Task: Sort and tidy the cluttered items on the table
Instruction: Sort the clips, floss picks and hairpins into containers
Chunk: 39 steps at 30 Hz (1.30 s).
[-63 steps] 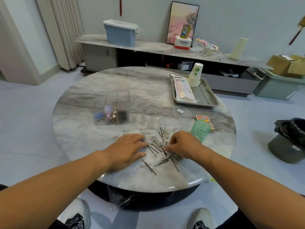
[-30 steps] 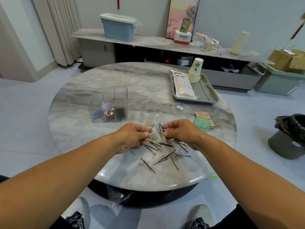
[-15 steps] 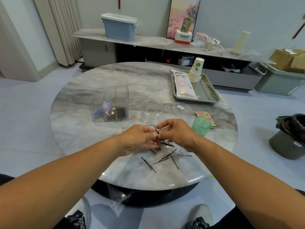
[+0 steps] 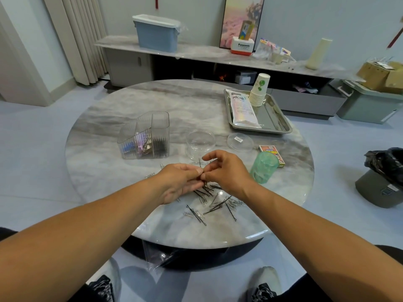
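Bare forearms, no sleeves, dark trousers, black-and-white patterned shoes (image 4: 102, 286)

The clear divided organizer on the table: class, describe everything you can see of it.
The clear divided organizer is a ribbed, see-through plastic holder with a low front and taller back. Inner walls split it into compartments, with blue items at left, pale shiny ones in the middle and dark thin ones at right. It stands upright on the marble table, left of the round clear container, apart from both hands.
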Each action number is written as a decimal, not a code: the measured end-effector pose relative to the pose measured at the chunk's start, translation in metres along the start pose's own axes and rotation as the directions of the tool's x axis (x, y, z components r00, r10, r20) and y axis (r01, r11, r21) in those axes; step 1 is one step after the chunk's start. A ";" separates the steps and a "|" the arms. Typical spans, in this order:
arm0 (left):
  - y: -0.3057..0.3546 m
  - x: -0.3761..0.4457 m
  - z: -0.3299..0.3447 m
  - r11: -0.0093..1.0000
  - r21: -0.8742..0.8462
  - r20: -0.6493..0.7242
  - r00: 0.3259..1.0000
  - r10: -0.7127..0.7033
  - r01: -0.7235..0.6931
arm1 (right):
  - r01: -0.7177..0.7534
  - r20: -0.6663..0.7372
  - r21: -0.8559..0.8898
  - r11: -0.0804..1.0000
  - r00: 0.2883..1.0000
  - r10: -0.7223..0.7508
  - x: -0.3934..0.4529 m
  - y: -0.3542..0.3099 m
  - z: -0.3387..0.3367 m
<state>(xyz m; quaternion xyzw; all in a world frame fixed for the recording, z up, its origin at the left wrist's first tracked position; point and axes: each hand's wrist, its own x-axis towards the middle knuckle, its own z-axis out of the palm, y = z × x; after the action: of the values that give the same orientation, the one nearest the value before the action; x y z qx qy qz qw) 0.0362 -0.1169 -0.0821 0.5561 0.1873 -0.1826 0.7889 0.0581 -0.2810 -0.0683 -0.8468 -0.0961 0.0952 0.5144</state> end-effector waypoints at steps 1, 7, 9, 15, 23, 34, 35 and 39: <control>0.000 -0.001 0.000 1.000 0.001 0.004 1.000 0.003 -0.003 | 0.004 0.003 -0.009 1.000 1.000 -0.004 0.000 -0.001 0.000; 0.008 0.002 -0.005 1.000 0.002 -0.048 0.999 0.003 -0.003 | -0.010 0.186 -0.005 1.000 0.982 0.010 0.005 -0.006 -0.018; 0.011 0.002 -0.006 0.998 -0.042 -0.037 0.998 -0.047 0.045 | 0.022 0.308 -0.302 0.953 0.948 0.076 0.005 -0.003 -0.027; 0.020 0.000 -0.015 0.932 -0.295 -0.016 0.974 -0.225 0.210 | 0.041 0.431 -0.572 0.819 0.865 0.258 -0.003 0.017 -0.030; 0.023 -0.002 -0.018 0.952 -0.217 0.018 0.976 -0.219 0.218 | 0.030 0.389 -0.569 0.822 0.890 0.237 0.001 0.022 -0.037; 0.019 -0.005 -0.018 0.937 -0.307 -0.017 0.984 -0.179 0.165 | 0.039 0.301 -0.624 0.780 0.934 0.194 0.002 0.018 -0.035; 0.018 -0.005 -0.017 0.935 -0.315 -0.014 0.984 -0.178 0.164 | -0.002 0.265 -0.563 0.826 0.947 0.183 0.002 0.016 -0.036; 0.012 -0.004 -0.012 0.939 -0.294 0.010 0.983 -0.185 0.179 | -0.105 0.191 -0.246 0.964 0.969 0.155 0.003 0.009 -0.032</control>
<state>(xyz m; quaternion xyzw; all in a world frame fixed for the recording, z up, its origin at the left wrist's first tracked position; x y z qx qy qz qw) 0.0383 -0.1019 -0.0739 0.4148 0.2700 -0.2200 0.8406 0.0698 -0.3111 -0.0622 -0.8912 -0.1040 0.2054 0.3909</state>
